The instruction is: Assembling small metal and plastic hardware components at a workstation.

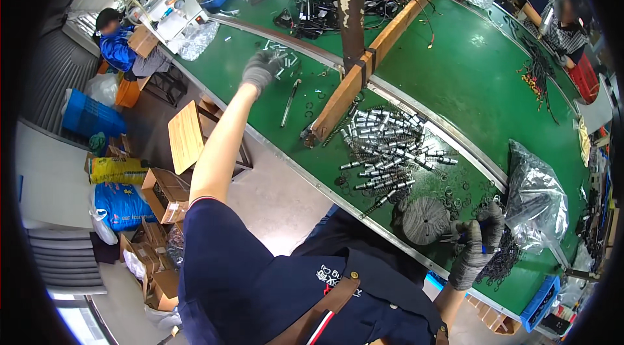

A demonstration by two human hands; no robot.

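My left hand, in a grey knit glove, reaches far over the green bench to a loose group of small metal tubes. Its fingers curl down at the tubes; what they hold, if anything, is hidden. A thin metal rod lies nearby. At the right, my gloved right hand is closed around a blue-handled tool, mostly covered by the fingers. Beside that hand are a round grey ridged disc and scattered dark rings. A heap of metal shafts with springs lies between my hands.
A wooden beam and a rusty post cross the bench between my hands. Right of the heap stands a clear plastic bag. A metal rail runs along the bench. Two people sit at the far left and far right.
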